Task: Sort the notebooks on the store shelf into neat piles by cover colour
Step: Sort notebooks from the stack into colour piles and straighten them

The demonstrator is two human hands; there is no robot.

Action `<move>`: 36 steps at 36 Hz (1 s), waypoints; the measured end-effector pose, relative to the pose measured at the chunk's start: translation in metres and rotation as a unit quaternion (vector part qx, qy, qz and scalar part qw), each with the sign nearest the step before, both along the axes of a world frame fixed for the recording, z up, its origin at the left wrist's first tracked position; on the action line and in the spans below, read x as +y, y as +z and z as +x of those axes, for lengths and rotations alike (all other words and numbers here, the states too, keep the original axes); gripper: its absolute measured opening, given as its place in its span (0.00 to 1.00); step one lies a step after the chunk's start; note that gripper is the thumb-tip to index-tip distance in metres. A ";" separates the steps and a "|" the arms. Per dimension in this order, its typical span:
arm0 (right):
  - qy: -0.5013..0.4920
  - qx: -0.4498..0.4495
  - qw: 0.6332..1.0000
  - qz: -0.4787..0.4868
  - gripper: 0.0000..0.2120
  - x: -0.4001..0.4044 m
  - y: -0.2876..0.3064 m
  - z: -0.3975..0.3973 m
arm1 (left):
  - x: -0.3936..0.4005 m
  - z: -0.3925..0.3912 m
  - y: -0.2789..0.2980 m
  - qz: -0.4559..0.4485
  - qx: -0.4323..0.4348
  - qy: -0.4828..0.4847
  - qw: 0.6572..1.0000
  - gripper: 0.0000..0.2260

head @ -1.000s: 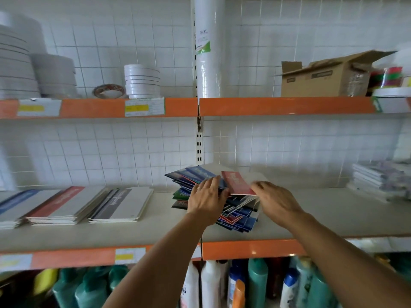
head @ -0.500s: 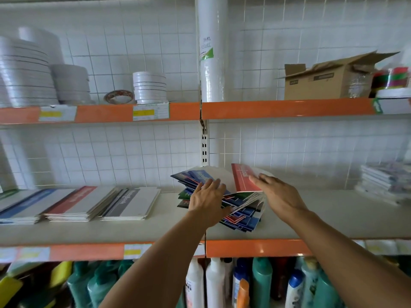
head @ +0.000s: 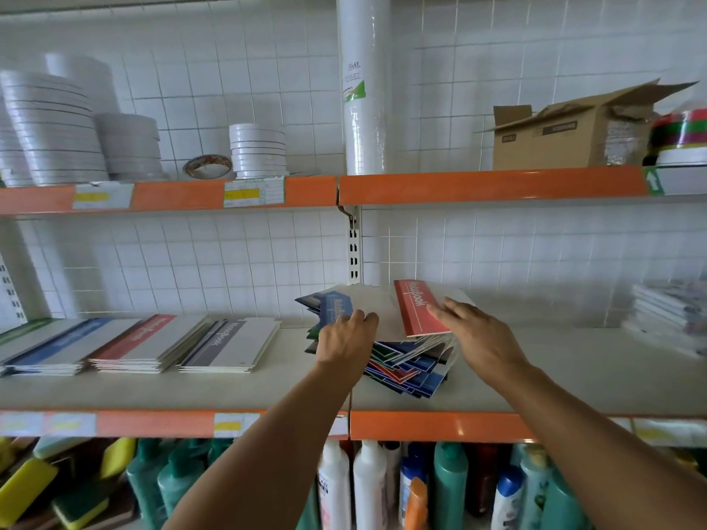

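Observation:
A messy pile of notebooks (head: 405, 371) with blue, red and green covers lies mid-shelf. My left hand (head: 344, 342) rests on its left side, fingertips on a blue-banded notebook (head: 334, 307). My right hand (head: 478, 334) holds a red-banded notebook (head: 415, 307), whose near edge is tilted up off the pile; the thumb is hidden under it. To the left lie flat piles by colour: a blue pile (head: 65, 346), a red pile (head: 134, 338) and a dark grey pile (head: 229, 342). A green cover (head: 23, 330) shows at the far left.
The shelf (head: 574, 380) has an orange front lip. Another stack of books (head: 669, 319) sits at its far right. Tape rolls (head: 258, 151), a tall white roll (head: 363, 89) and a cardboard box (head: 566, 139) stand on the shelf above. Bottles (head: 367, 487) fill the shelf below.
My right hand has lifted the red-banded notebook's near edge up off the pile and slid over it. My left hand has stayed on the pile.

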State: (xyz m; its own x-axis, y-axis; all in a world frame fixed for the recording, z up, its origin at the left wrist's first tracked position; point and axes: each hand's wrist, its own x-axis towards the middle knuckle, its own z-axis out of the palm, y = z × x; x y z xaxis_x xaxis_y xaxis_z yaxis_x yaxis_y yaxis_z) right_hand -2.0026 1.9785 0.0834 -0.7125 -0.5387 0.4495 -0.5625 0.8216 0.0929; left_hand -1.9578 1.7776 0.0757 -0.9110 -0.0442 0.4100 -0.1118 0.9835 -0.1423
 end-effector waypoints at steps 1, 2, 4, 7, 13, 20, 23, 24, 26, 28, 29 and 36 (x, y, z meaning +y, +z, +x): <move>0.004 0.001 1.000 0.000 0.37 -0.001 -0.001 -0.001 | -0.002 0.002 -0.001 0.006 0.000 0.005 1.000 0.14; 0.008 0.003 1.000 0.000 0.37 -0.002 -0.002 -0.003 | -0.005 0.004 -0.001 0.014 0.001 0.009 1.000 0.14; 0.020 0.008 1.000 -0.003 0.36 -0.004 -0.005 -0.005 | -0.010 0.012 -0.003 0.017 0.012 0.005 1.000 0.13; 0.034 0.008 0.999 -0.009 0.35 -0.012 -0.005 -0.008 | -0.023 0.028 -0.005 0.000 0.045 -0.004 0.999 0.16; 0.042 0.006 0.999 0.005 0.36 -0.045 -0.001 -0.002 | -0.058 0.063 -0.014 0.008 0.042 0.015 0.999 0.18; 0.087 0.002 0.996 -0.001 0.35 -0.103 0.007 0.025 | -0.122 0.103 -0.025 -0.005 0.087 0.028 0.996 0.17; 0.115 0.008 0.993 -0.013 0.37 -0.131 0.008 0.037 | -0.151 0.123 -0.027 -0.017 0.067 0.036 0.997 0.20; 0.126 0.013 0.992 -0.019 0.37 -0.142 0.007 0.040 | -0.161 0.130 -0.029 -0.021 0.068 0.039 0.997 0.20; 0.141 0.013 0.989 -0.034 0.36 -0.165 0.005 0.048 | -0.182 0.143 -0.031 -0.029 0.078 0.045 0.995 0.21; 0.151 0.023 0.987 -0.041 0.37 -0.189 -0.001 0.053 | -0.204 0.155 -0.037 -0.039 0.089 0.050 0.994 0.21; 0.166 0.044 0.984 -0.048 0.38 -0.202 -0.005 0.053 | -0.216 0.160 -0.040 -0.041 0.086 0.048 0.994 0.21; 0.193 0.111 0.975 -0.014 0.41 -0.284 -0.025 0.072 | -0.290 0.194 -0.054 -0.003 0.082 0.074 0.994 0.17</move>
